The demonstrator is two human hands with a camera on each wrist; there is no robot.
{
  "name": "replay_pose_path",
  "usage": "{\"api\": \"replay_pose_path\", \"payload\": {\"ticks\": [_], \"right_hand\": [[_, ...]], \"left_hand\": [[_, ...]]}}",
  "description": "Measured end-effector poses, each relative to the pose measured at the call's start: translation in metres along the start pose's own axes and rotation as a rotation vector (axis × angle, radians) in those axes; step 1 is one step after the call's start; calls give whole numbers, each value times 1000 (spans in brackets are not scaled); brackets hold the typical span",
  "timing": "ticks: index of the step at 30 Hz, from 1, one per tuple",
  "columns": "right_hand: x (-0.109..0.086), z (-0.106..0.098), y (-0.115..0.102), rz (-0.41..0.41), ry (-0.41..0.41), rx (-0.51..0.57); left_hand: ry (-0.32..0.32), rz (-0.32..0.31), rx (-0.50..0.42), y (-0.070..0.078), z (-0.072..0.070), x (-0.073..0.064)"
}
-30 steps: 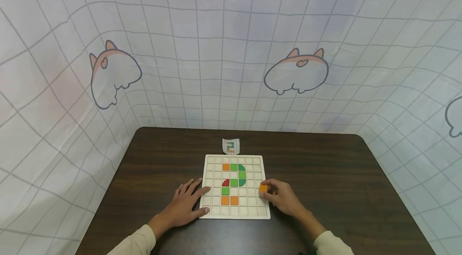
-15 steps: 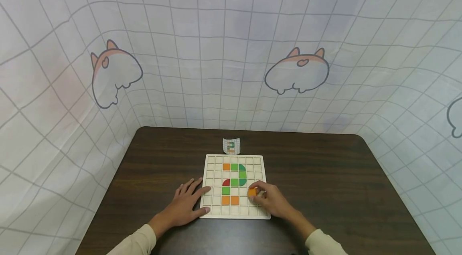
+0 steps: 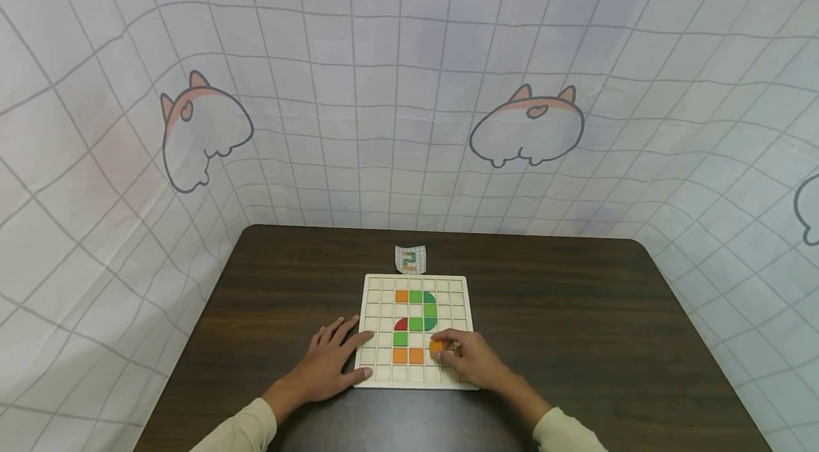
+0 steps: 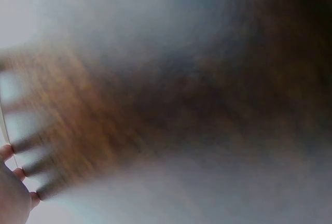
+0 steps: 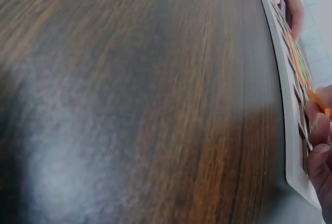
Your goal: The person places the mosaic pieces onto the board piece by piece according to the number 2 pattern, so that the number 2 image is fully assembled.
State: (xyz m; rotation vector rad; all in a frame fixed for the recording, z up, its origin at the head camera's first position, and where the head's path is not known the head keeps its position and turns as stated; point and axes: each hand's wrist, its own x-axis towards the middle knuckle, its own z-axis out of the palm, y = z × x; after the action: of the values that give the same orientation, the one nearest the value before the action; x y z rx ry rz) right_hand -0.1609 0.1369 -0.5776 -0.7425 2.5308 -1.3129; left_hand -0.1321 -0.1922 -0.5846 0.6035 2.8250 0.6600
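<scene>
A pale gridded board (image 3: 377, 283) lies on the table, with orange, green and red tiles set in several of its squares. Between thumb and fingers my right hand (image 3: 476, 359) pinches an orange tile (image 3: 436, 349), just right of the lower orange tiles (image 3: 407, 355). In the right wrist view that orange tile (image 5: 316, 100) shows edge-on and tilted at the fingertips, low over the grid. Fingers spread, my left hand (image 3: 328, 363) lies at the board's left edge, its thumb and index fingertip resting on the board. The left wrist view is mostly blurred.
Behind the board lies a small paper card (image 3: 410, 260) printed with a coloured tile pattern. The dark wooden table (image 3: 550, 281) extends on both sides of the board. A white grid-patterned curtain (image 3: 397, 118) with cartoon animals stands around the table's back and sides.
My right hand has carried the orange tile leftward from the board's right edge to beside the lower orange tiles. The left hand has stayed in place.
</scene>
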Motion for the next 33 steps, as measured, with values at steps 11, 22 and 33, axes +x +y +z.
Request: {"api": "replay_pose_path", "payload": {"ticks": [11,22,33], "right_hand": [[5,3,-1,-41,-36,-50],[6,5,-2,-112,-22,-143],[4,4,-6,-75,-12,-200]], "left_hand": [[-5,-5,2,2,-2,0],[-10,-17,-1,1,0,0],[-10,-21,15,0,2,1]]}}
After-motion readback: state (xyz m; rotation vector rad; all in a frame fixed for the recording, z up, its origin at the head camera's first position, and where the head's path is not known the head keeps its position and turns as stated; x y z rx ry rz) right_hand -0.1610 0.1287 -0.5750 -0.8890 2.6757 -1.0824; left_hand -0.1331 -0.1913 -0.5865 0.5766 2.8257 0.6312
